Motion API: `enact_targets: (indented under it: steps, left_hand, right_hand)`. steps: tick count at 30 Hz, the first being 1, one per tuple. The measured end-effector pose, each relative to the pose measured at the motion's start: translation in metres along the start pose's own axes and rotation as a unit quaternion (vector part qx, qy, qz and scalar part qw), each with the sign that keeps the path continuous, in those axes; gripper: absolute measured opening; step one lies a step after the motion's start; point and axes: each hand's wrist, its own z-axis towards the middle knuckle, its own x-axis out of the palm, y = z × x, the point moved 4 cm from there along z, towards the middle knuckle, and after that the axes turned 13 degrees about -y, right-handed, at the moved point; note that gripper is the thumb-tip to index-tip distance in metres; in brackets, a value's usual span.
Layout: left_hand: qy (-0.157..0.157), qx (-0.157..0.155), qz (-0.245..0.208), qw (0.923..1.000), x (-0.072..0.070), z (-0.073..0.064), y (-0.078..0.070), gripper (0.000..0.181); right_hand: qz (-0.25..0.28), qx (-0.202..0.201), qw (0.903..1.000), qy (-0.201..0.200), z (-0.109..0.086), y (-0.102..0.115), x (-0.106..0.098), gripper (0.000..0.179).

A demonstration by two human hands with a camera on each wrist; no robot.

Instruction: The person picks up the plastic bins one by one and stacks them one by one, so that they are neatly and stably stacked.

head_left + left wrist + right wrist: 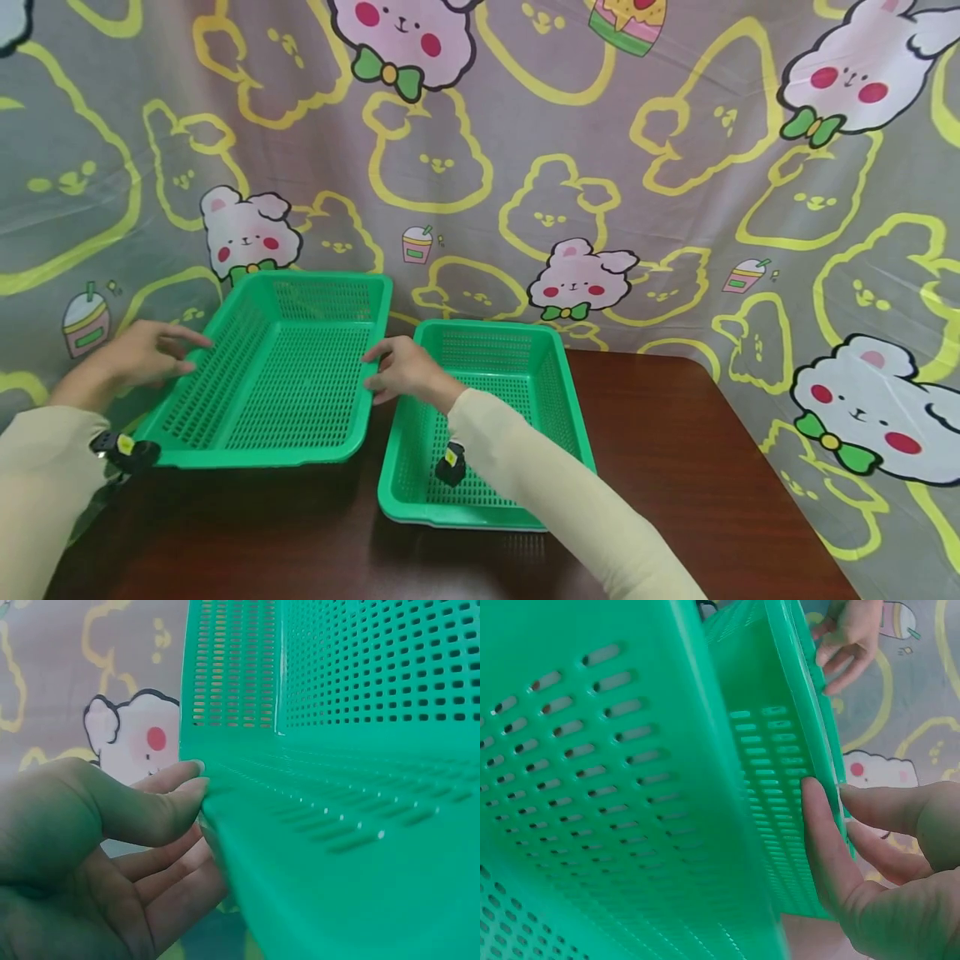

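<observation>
A green plastic basket (255, 457) with slotted walls and a perforated bottom is on the left side in the head view, its inside bare. My left hand (146, 357) pinches its left rim between thumb and fingers; the left wrist view shows the thumb tip (196, 787) at the rim edge. At the opposite rim, my right hand (405, 371) grips with the thumb on one side and fingers on the other, as the right wrist view shows. Below the basket's near edge the table lies in shadow.
A second green basket (457, 514) stands on the dark brown wooden table (675, 467), just right of the first and partly behind my right forearm. A patterned cloth (525, 125) with cartoon bunnies hangs behind and along the sides.
</observation>
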Motion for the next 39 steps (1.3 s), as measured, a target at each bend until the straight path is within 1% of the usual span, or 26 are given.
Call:
enact_targets:
  steps: [4, 7, 13, 17, 22, 24, 29, 33, 39]
  left_hand:
    - [-0.008, 0.025, 0.010, 0.9996, -0.006, -0.004, -0.008, 0.044]
    - [-0.015, 0.037, 0.010, 0.9992, -0.010, -0.007, -0.016, 0.043]
    - [-0.026, 0.033, -0.003, 0.9991, -0.016, -0.013, -0.032, 0.045]
    - [-0.026, 0.035, -0.005, 0.9991, -0.019, -0.016, -0.038, 0.048]
    - [-0.032, 0.038, -0.025, 0.9984, -0.024, -0.017, -0.045, 0.051]
    - [-0.036, 0.039, -0.034, 0.9980, -0.024, -0.016, -0.049, 0.053]
    - [-0.040, 0.045, -0.036, 0.9975, -0.022, -0.016, -0.061, 0.058]
    - [-0.042, 0.052, -0.038, 0.9970, -0.022, -0.019, -0.070, 0.058]
    - [-0.045, 0.063, -0.043, 0.9961, -0.024, -0.021, -0.088, 0.058]
  right_hand:
    - [0.007, -0.005, 1.0000, -0.003, 0.001, 0.006, -0.010, 0.039]
    - [0.008, -0.014, 0.9999, -0.006, 0.000, 0.012, -0.019, 0.039]
    - [-0.008, -0.027, 0.9995, -0.013, -0.003, 0.024, -0.036, 0.039]
    - [-0.021, -0.032, 0.9991, -0.016, -0.005, 0.032, -0.047, 0.039]
    - [-0.029, -0.043, 0.9984, -0.021, -0.008, 0.040, -0.064, 0.038]
    - [-0.030, -0.043, 0.9984, -0.022, -0.010, 0.042, -0.071, 0.038]
    - [-0.030, -0.041, 0.9985, -0.020, -0.014, 0.040, -0.088, 0.034]
    - [-0.030, -0.043, 0.9985, -0.016, -0.017, 0.040, -0.098, 0.035]
    - [-0.024, -0.044, 0.9984, -0.025, -0.022, 0.040, -0.116, 0.033]
